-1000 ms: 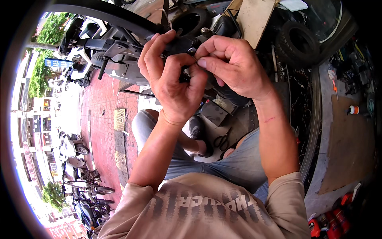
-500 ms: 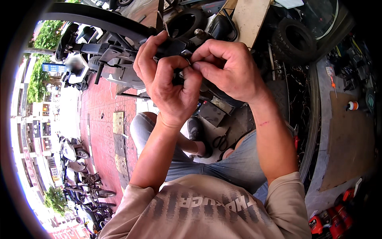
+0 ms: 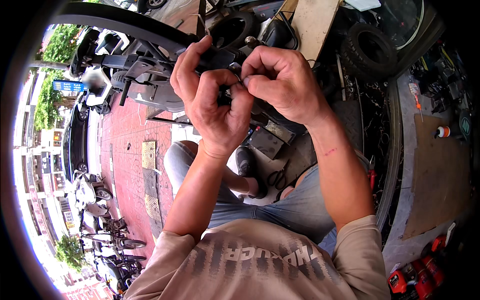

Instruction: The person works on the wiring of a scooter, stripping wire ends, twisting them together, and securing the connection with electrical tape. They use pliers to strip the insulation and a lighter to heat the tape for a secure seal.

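Note:
Close together in front of me, my left hand [image 3: 215, 112] and my right hand [image 3: 286, 89] both pinch at something very small between thumb and forefinger. What it is lies hidden by the fingertips. Just beyond the fingertips shows a small shiny metal piece [image 3: 235, 65]. The raised outer fingers of my left hand lie against a black vehicle part [image 3: 216, 56], joined to a long black curved bar or frame [image 3: 125, 26]. My hands cover much of that part.
Below my hands, a dark box-shaped block [image 3: 266, 142] and black-handled scissors [image 3: 276, 179] lie on the ground by my feet. Tyres [image 3: 371, 50] and a wooden board [image 3: 314, 27] stand ahead. At right, a bench [image 3: 432, 175] holds a screwdriver [image 3: 418, 103] and a small bottle [image 3: 443, 132].
My right hand has shifted slightly, its curled fingers moving a little left and up. My left hand stays nearly in place. A dark car has appeared on the street at left.

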